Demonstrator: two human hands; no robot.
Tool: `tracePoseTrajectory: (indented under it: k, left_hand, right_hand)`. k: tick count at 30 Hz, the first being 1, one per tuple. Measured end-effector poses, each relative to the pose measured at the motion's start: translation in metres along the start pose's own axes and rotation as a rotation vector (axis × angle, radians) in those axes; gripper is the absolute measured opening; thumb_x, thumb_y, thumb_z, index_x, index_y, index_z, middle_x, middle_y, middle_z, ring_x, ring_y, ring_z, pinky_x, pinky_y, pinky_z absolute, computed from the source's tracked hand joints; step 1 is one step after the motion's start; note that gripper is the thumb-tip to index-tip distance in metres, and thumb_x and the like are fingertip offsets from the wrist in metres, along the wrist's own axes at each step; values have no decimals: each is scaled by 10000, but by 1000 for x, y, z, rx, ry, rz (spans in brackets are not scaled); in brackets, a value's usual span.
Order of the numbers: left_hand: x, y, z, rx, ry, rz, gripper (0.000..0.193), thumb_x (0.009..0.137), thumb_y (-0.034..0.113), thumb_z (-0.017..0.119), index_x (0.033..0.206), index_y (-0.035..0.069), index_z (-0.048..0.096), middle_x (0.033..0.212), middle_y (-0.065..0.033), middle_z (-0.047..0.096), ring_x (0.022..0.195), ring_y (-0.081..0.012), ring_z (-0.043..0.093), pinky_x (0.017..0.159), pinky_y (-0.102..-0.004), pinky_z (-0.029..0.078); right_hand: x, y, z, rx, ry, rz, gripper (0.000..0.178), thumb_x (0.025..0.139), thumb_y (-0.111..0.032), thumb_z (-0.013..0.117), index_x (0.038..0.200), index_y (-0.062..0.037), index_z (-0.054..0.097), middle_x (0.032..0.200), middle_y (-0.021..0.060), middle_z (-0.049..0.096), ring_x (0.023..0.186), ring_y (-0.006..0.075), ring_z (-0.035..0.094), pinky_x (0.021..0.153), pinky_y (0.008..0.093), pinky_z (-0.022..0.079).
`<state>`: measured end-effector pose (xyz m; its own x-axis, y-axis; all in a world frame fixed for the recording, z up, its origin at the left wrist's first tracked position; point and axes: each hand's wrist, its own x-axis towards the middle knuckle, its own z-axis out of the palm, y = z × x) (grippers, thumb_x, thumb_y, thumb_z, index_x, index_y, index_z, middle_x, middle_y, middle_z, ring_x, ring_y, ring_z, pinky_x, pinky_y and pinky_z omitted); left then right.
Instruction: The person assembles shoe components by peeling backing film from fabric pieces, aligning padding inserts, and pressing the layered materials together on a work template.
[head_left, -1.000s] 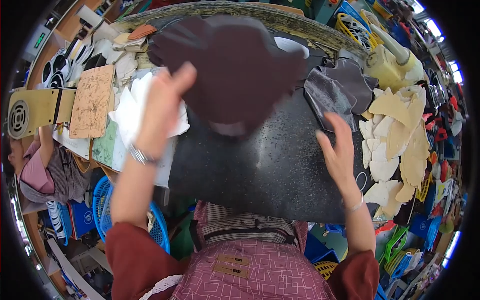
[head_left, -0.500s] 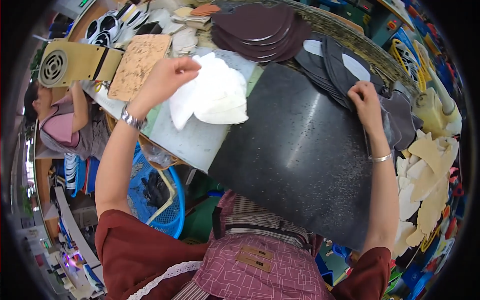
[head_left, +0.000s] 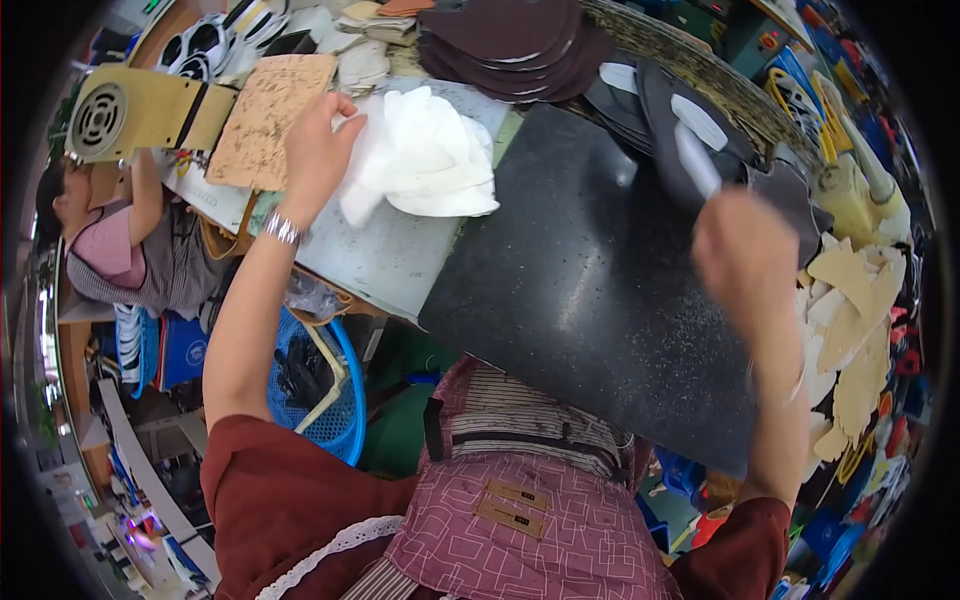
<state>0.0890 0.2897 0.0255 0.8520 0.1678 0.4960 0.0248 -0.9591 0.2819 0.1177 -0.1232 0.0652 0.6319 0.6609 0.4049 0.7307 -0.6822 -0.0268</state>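
Left grip (head_left: 318, 146) pinched on white piece (head_left: 362, 168) below it, blurred right grip (head_left: 746, 255) closed on dark piece (head_left: 662, 145) ahead.

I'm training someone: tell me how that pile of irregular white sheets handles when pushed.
The pile of irregular white sheets looks light and probably flexible, judging by its thin edges. Its uneven overlaps suggest sheets may slide apart. Broad and low, it seems unlikely to roll.

White cut pieces (head_left: 440, 155): loose, overlapping pile left of the black mat (head_left: 580, 290). Dark cut pieces (head_left: 662, 125): fanned stack, pale patches (head_left: 699, 122) (one blurred) visible, at the black mat's far-right corner.
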Motion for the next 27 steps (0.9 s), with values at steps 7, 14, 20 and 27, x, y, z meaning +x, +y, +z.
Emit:
tracePoseTrajectory:
  k: [7, 14, 20, 27]
  left_hand:
    - [-53, 128, -41, -5, 262, 375, 94, 739, 60, 572, 832, 47, 570, 708, -92, 569, 604, -269, 550, 547, -358, 445]
    - [-114, 236, -4, -773, -128, 521, 371, 663, 150, 723, 971, -10, 591, 1005, -157, 595, 919, -286, 592, 806, -348, 479]
    - [-107, 229, 29, -1617, -790, -488, 833, 711, 132, 717, 1350, 26, 194, 1012, -144, 583, 900, -185, 583, 776, -301, 468]
    - [-125, 223, 45, -807, -770, -156, 775, 738, 121, 663, 1359, 71, 203, 714, -98, 613, 610, -153, 584, 590, -266, 448]
  right_hand:
    - [-97, -78, 5, 704, -342, 64, 557, 708, -250, 709, 1128, 55, 505, 1169, 192, 528, 1054, 300, 542, 855, 339, 454]
    - [-96, -89, -1, 1706, 420, 973, 402, 862, -93, 559, 1214, 74, 455, 1169, 151, 545, 1069, 214, 534, 939, 317, 407]
    - [-127, -60, -10, 1794, 244, 1175, 275, 879, -110, 544, 1100, 52, 529, 986, 113, 613, 868, 164, 610, 714, 271, 514]
    - [-149, -47, 25, 1254, -31, 1160, 148, 826, -112, 621, 827, 28, 571, 699, 62, 616, 565, 70, 573, 485, 181, 466]
